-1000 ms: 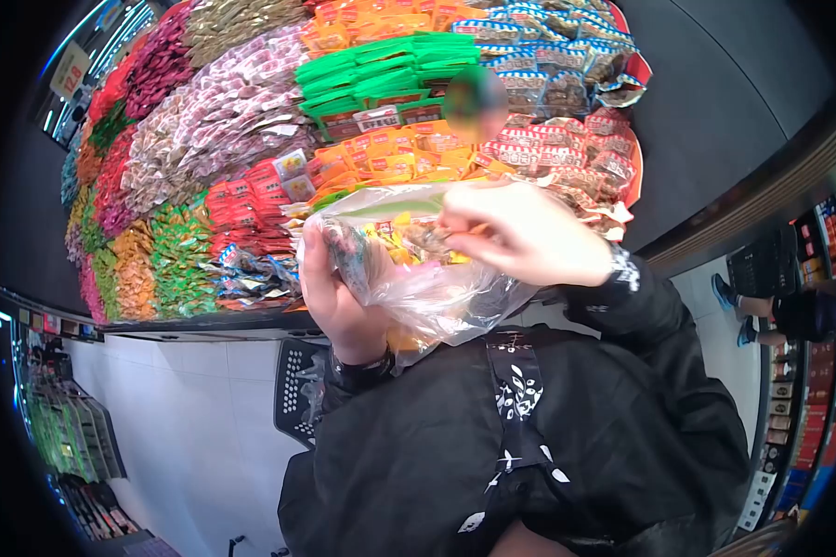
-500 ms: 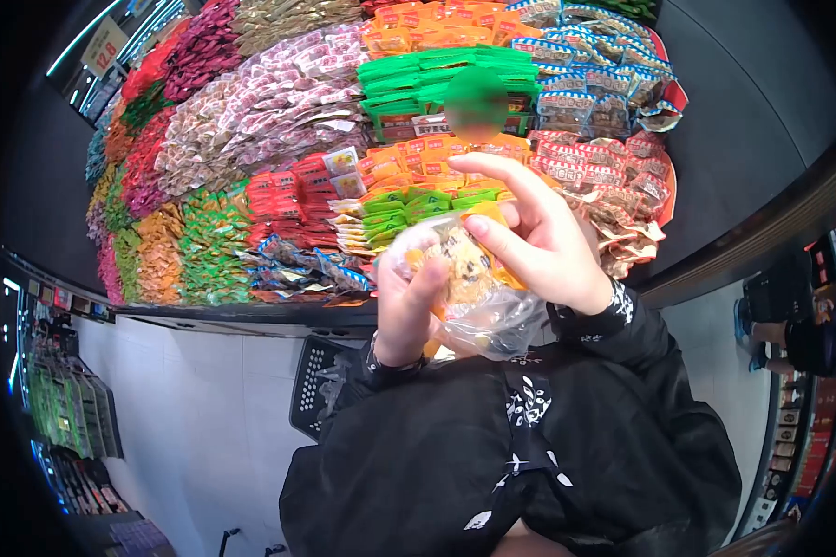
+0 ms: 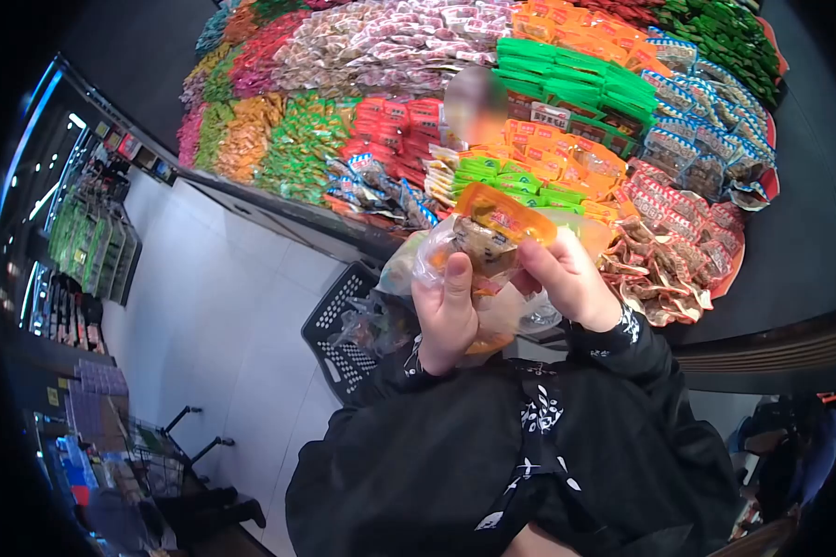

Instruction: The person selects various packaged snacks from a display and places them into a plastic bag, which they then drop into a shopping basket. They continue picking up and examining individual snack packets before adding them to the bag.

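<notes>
Both hands are raised in front of my body at the display's front edge. Between them is an orange-edged snack packet (image 3: 503, 215) with a clear window showing brownish food. My right hand (image 3: 574, 281) pinches the packet's right side between thumb and fingers. My left hand (image 3: 448, 314) is closed at its lower left, thumb up, around a crumpled clear plastic bag (image 3: 429, 255). The left fingers are mostly hidden behind the bag. More of the bag and something orange hang below the hands.
A dark perforated shopping basket (image 3: 330, 320) with a plastic bag of goods stands below left. Ahead are heaped snack packets: green ones (image 3: 576, 79), red ones (image 3: 390, 125) and brown-white ones (image 3: 664, 269). A cart (image 3: 163, 455) and a person's legs (image 3: 218, 515) are at lower left.
The view has swung, so the display sits further right and more basket shows. The packet has turned, its orange edge now up, and my right fingers have closed on it.
</notes>
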